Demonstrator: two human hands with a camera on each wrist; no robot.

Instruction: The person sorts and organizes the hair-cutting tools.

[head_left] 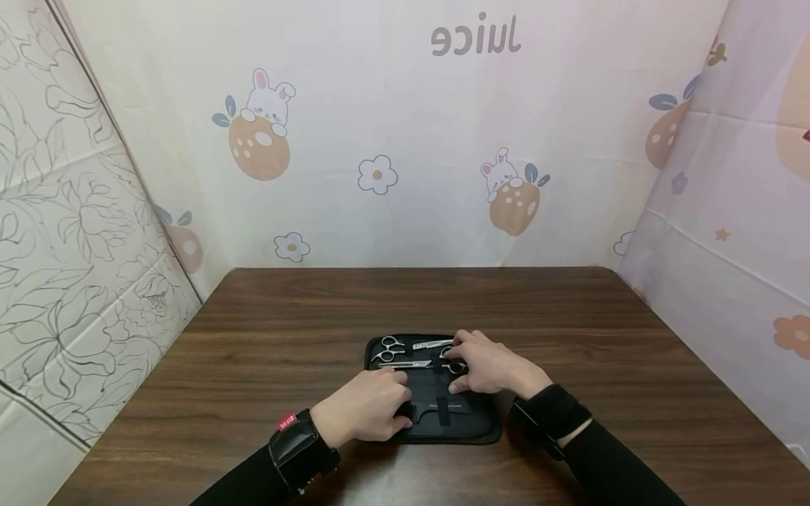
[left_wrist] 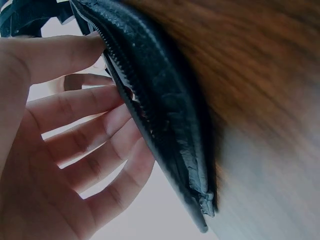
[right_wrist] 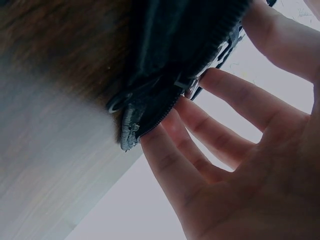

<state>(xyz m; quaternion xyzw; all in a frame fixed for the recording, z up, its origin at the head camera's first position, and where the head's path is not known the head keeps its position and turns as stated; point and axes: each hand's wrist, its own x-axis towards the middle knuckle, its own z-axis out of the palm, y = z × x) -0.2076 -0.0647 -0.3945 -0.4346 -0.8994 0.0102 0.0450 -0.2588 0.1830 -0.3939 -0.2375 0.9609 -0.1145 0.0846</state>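
Note:
A black zip case (head_left: 484, 426) lies unfolded on the table, scissors at its far part and a dark comb (head_left: 425, 410) under a strap at its near part. One pair of silver scissors (head_left: 388, 355) has its finger rings to the left. Another pair of scissors (head_left: 405, 365) points its blades left, its rings by my right hand (head_left: 490, 365). That hand's fingertips touch around those rings, the thumb resting on the case. My left hand (head_left: 367, 407) rests over the case's left side. In the left wrist view, the thumb and loosely bent fingertips meet the zipped edge (left_wrist: 120, 60).
The brown wooden table (head_left: 285, 330) stretches out around the case. Behind it hangs a pale printed curtain (head_left: 405, 225), with further patterned cloth (head_left: 715, 281) on the right and a flower-drawn panel (head_left: 82, 232) on the left. A zipper pull (right_wrist: 120, 101) hangs at the case's edge.

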